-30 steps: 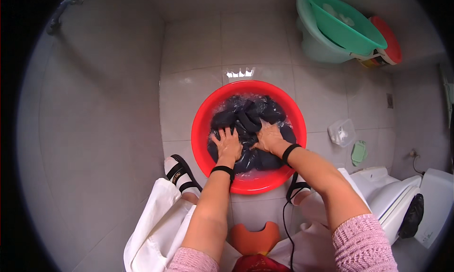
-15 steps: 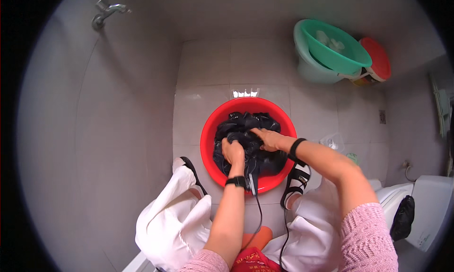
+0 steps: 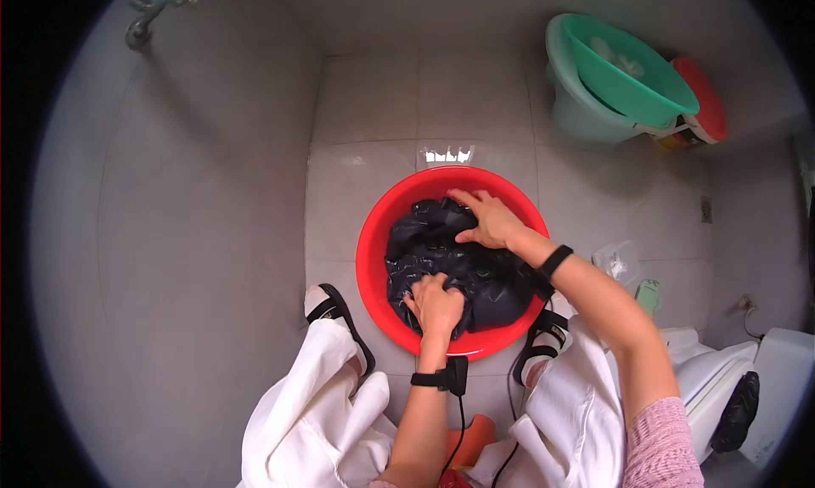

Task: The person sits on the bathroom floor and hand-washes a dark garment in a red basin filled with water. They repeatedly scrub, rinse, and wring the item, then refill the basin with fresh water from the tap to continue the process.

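Observation:
Dark, wet cloth (image 3: 501, 297), perhaps a garment, lies bunched up in a round red basin (image 3: 367, 276) on the floor between my feet. On its near part rests my left hand (image 3: 435, 305), fingers spread and bent against the fabric. My right hand (image 3: 491, 222) is at the far side of the heap, its fingers stretched apart, the tips at the cloth's edge close to the basin's far wall. Each wrist wears a black band; a small black device with a cable hangs from the left one.
A tap (image 3: 153, 17) juts from the left wall. At the back right stand a green basin (image 3: 632, 72), a pale tub (image 3: 586, 110) and a bucket with a red lid (image 3: 700, 98). Clear plastic (image 3: 615, 261) and a green object (image 3: 647, 296) lie right, near a white toilet (image 3: 722, 395).
My left hand has come nearer to me over the cloth and its fingers have spread. My right hand has shifted toward the far rim and opened wider. The view has shifted slightly.

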`<state>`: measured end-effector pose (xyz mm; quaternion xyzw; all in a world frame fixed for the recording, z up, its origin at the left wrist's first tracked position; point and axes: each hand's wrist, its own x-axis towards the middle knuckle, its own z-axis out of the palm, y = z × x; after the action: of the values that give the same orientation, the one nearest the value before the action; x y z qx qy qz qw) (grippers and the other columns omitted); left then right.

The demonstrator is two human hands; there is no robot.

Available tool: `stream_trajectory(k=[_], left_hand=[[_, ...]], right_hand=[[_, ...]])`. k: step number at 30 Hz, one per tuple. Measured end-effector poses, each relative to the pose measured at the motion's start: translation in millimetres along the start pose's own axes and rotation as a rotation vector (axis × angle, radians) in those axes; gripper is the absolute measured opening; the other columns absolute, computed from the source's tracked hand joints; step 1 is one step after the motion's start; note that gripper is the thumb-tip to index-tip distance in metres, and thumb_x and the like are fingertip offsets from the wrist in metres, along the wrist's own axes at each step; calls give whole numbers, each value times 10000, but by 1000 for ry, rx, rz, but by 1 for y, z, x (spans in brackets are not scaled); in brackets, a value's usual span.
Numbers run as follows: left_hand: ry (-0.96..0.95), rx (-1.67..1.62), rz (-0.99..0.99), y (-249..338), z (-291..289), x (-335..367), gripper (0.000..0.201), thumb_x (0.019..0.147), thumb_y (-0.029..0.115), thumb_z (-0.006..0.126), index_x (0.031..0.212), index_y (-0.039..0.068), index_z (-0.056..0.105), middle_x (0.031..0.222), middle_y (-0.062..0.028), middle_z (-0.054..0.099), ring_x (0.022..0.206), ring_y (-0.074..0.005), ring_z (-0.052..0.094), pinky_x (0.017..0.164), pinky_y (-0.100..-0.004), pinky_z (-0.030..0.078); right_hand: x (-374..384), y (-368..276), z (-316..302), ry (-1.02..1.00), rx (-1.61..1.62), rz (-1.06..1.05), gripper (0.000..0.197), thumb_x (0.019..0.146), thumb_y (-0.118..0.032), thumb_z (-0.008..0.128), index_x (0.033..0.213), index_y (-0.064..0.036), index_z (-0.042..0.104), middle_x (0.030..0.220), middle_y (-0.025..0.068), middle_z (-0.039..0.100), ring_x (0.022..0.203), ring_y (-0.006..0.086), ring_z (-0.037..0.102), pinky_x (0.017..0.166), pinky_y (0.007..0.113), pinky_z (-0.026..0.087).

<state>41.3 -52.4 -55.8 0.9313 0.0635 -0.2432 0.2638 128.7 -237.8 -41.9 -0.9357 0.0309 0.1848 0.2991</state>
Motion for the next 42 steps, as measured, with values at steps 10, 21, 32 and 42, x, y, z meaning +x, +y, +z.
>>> stream_trajectory(k=[10, 21, 32, 42], left_hand=[[185, -116, 222, -6, -67, 24, 1039, 739, 123, 817, 1585, 126, 213, 1523, -222, 380, 1439, -411, 341, 1174, -448, 330], [-134, -357, 143, -54, -45, 28, 1329, 541, 228, 951, 1615, 233, 169, 1515, -228, 392, 1412, -439, 348, 1159, -512, 324], [-336, 177, 67, -24, -24, 3, 688, 679, 544, 854, 1102, 20, 710, 907, -192, 720, 922, -398, 688, 882, -468, 530], [241, -255, 35, -34, -38, 35, 770, 869, 397, 755, 1462, 26, 435, 1416, -263, 491, 1303, -417, 510, 1084, -465, 409]], right_hand=[[-44, -29, -3, 195, 383, -428, 157, 836, 0, 682, 957, -47, 595, 933, 135, 575, 838, 304, 647, 725, 410, 511], [-106, -75, -160, -189, 1223, -387, 213, 897, -202, 655, 971, -49, 525, 798, 48, 581, 600, 65, 523, 529, 196, 399], [-32, -5, -7, 55, -322, -400, 810, 799, -313, 813, 1507, -288, 422, 1539, 204, 364, 1199, 516, 565, 952, 537, 523], [-64, -15, -7, -162, 193, 52, 547, 710, -39, 727, 1223, -7, 540, 993, 264, 697, 1032, 464, 645, 876, 496, 525]])
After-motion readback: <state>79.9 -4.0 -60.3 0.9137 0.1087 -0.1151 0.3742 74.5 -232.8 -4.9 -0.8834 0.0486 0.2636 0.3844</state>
